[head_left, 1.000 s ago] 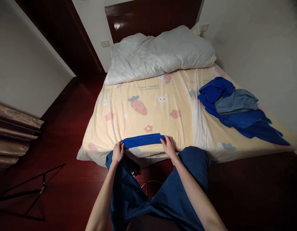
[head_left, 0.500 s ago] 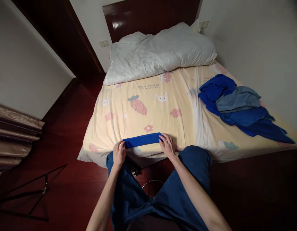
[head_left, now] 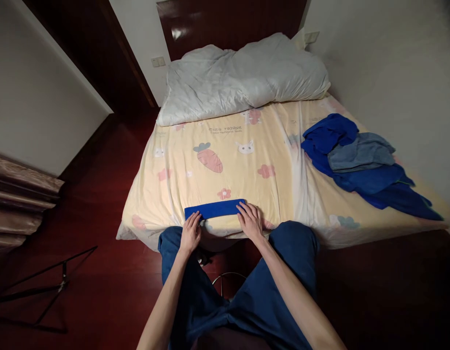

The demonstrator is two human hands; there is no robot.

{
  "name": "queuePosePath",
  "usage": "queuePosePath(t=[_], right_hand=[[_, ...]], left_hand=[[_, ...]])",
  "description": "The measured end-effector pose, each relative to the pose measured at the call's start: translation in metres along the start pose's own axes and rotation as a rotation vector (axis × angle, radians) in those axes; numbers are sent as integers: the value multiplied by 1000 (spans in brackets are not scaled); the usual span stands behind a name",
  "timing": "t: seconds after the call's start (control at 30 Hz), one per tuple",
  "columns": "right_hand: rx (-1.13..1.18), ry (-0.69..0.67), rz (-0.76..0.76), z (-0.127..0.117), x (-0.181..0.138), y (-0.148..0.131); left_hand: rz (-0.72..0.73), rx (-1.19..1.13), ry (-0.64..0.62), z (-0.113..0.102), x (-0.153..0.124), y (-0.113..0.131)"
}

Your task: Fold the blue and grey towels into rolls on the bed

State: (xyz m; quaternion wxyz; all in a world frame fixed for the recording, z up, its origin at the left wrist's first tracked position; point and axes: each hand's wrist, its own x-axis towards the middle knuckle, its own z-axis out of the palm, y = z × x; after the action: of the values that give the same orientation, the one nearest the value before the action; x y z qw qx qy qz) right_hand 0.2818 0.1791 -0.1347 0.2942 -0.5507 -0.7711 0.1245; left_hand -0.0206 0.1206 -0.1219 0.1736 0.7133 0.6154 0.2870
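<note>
A blue cloth (head_left: 218, 209), folded into a long narrow strip, lies flat along the near edge of the bed. My left hand (head_left: 191, 232) is on its near edge close to the left end, fingers stretched forward onto the fabric. Over the right end, my right hand (head_left: 251, 221) rests with its fingers slightly spread on the cloth. The undersides of both hands are hidden.
The bed (head_left: 217, 146) has a yellow patterned sheet. A pale quilt (head_left: 243, 80) is bunched by the headboard (head_left: 225, 24). Crumpled blue clothes (head_left: 359, 160) lie at the right. A black tripod (head_left: 60, 284) stands on the floor at left, near a curtain (head_left: 21, 204).
My left hand has slid right and inward from the strip's left end to its near edge, uncovering that corner. My right hand has shifted slightly left over the cloth.
</note>
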Motion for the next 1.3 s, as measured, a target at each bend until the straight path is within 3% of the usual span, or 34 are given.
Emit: queuePosePath(t=[0.17,0.23,0.33,0.4,0.47,0.57,0.73,0.83,1.07,1.2,1.3], right_hand=[[3,59,51,-5,-3,5],[15,99,87,-10,-1,9],[74,109,80,-21,12,13],[140,7,14,-28,29,15],[172,-186,-43,-32,51,17],[108,-458,-84,-31,83,21],[-42,-628,-103,-19,118,21],[-123,-678,-79,-15,125,15],[-138,-698,-176,-15,120,-11],[-83,-655,-264,-5,120,-49],[1,-619,-223,10,128,-95]], left_hand=[[-156,-144,162,-5,-16,7],[-342,-282,249,-5,-29,12],[-704,-792,288,-1,-40,19],[-867,-1132,282,2,-35,22],[-957,-1306,310,3,-22,22],[-1073,-1355,393,5,5,20],[-1203,-1339,429,4,32,19],[-1156,-1354,491,4,37,22],[-761,-1327,650,-7,43,30],[-573,-1294,683,-41,61,29],[-357,-1172,658,-89,83,24]])
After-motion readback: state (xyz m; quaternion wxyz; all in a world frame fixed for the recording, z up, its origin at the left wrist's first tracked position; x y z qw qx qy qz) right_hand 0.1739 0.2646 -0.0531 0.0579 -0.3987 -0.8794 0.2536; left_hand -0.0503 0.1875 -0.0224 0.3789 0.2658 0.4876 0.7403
